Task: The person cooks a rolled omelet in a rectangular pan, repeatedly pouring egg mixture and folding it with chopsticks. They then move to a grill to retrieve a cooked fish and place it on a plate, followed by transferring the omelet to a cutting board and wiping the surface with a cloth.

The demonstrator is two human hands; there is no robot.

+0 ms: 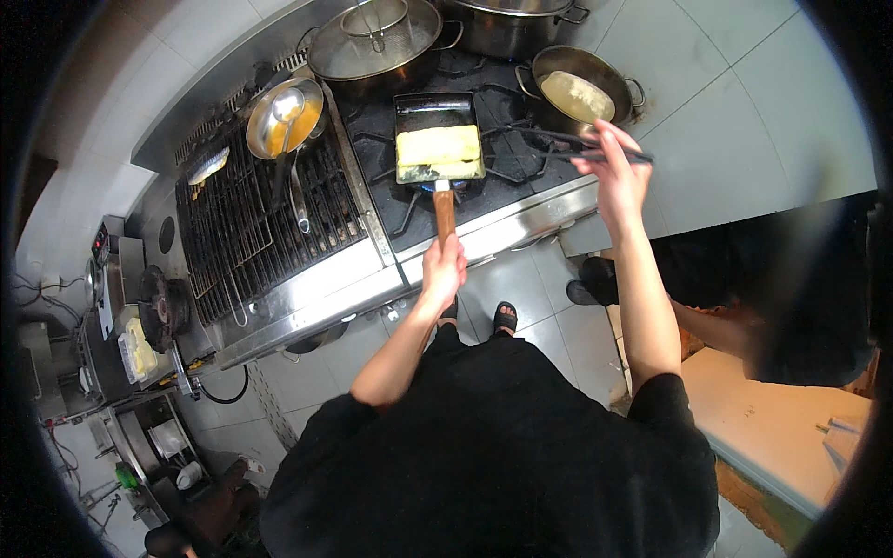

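My left hand [446,267] is wrapped round the wooden handle [444,212] of a rectangular omelette pan [435,110], which rests over a lit blue flame. A folded yellow egg roll [437,146] lies across the near half of the pan, and the far half shows bare dark metal. Held up to the right of the pan, my right hand [621,181] grips a pair of black chopsticks [556,139]. Their tips point left toward the pan, apart from the egg. Left of the pan, a round steel pan [317,110] holds orange-yellow liquid and a ladle [288,104].
A ridged grill [251,244] with a piece of fish [207,166] lies to the left. Behind stand a wide lidded pan [335,58] and a large pot [502,35]. A two-handled pot [537,84] is near my right hand. A person in dark clothes [809,307] stands at right.
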